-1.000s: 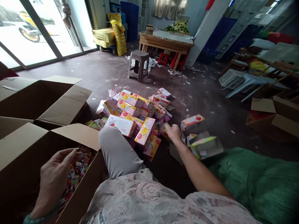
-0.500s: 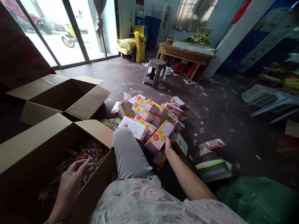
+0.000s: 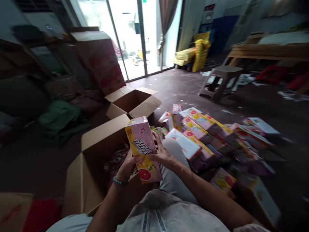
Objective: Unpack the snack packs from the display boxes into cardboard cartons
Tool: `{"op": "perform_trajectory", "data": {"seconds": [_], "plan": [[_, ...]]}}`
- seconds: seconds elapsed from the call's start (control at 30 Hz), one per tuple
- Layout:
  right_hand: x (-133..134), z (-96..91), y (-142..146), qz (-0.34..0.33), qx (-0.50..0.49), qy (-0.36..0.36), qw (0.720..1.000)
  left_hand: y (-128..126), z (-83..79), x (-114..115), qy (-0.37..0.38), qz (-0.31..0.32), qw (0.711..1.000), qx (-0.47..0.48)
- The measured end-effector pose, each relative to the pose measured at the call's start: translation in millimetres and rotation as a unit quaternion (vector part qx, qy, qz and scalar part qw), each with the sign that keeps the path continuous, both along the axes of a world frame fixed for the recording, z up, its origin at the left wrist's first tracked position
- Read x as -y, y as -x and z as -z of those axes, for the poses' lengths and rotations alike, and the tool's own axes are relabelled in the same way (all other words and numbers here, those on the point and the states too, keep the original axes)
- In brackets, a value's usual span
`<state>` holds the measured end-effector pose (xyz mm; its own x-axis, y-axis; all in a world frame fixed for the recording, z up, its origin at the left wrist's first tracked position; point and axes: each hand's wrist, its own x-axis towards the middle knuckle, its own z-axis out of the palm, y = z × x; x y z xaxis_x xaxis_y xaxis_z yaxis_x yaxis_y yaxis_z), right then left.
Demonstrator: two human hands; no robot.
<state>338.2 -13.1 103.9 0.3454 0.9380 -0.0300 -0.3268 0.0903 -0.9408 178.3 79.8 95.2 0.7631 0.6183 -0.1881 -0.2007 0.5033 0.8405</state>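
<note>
A pink and yellow carton (image 3: 141,141) with grapefruit pictures stands upright between my two hands, above the near edge of an open cardboard box. My left hand (image 3: 129,164) grips its lower left side, and a beaded bracelet circles that wrist. On the carton's right side is my right hand (image 3: 161,151), fingers wrapped behind it, partly hidden. Small colourful wrapped packets (image 3: 114,164) lie inside the cardboard box (image 3: 80,180). To the right, several similar cartons (image 3: 200,120) are heaped on the floor beside my knee, among them a white-sided carton (image 3: 184,143).
Behind the first box is another open cardboard box (image 3: 132,106). A plastic stool (image 3: 224,75) and a wooden table (image 3: 270,51) stand at the back right. Yellow sacks (image 3: 201,51) rest near the glass door. Green cloth (image 3: 61,117) lies on the floor at left.
My right hand has lifted the carton from the heap and brought it left. My left hand has come out of the box and now holds the carton too. The view has turned left.
</note>
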Motion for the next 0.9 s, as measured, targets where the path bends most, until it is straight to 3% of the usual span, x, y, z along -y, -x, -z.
{"op": "perform_trajectory", "data": {"seconds": [0.17, 0.33, 0.5, 0.63, 0.7, 0.77, 0.8, 0.83, 0.9], "plan": [[-59, 35.5, 37, -0.171, -0.096, 0.061, 0.979, 64, 16.4, 5, 0.140, -0.173, 0.975, -0.016], [-104, 34.2, 77, -0.273, -0.192, 0.084, 0.939, 102, 20.1, -8, 0.185, -0.279, 0.942, 0.019], [-133, 42.8, 100, -0.222, -0.159, 0.144, 0.951, 128, 8.4, -33, 0.152, -0.334, 0.930, -0.016], [-136, 62.0, 114, -0.216, -0.053, 0.178, 0.959, 145, 14.6, -51, 0.114, -0.293, 0.948, -0.043], [-131, 65.1, 123, -0.190, 0.045, 0.158, 0.968, 153, 24.3, -61, 0.081, -0.295, 0.951, -0.048], [-124, 60.3, 133, -0.107, 0.225, 0.069, 0.966, 159, 35.8, -70, 0.055, -0.297, 0.952, -0.061], [-122, 55.4, 137, -0.076, 0.336, -0.001, 0.939, 163, 41.3, -73, 0.043, -0.294, 0.952, -0.070], [-120, 49.2, 141, -0.073, 0.444, -0.077, 0.890, 165, 46.4, -76, 0.033, -0.290, 0.953, -0.080], [-120, 35.7, 147, -0.147, 0.609, -0.197, 0.754, 170, 54.2, -78, 0.026, -0.269, 0.958, -0.094]]}}
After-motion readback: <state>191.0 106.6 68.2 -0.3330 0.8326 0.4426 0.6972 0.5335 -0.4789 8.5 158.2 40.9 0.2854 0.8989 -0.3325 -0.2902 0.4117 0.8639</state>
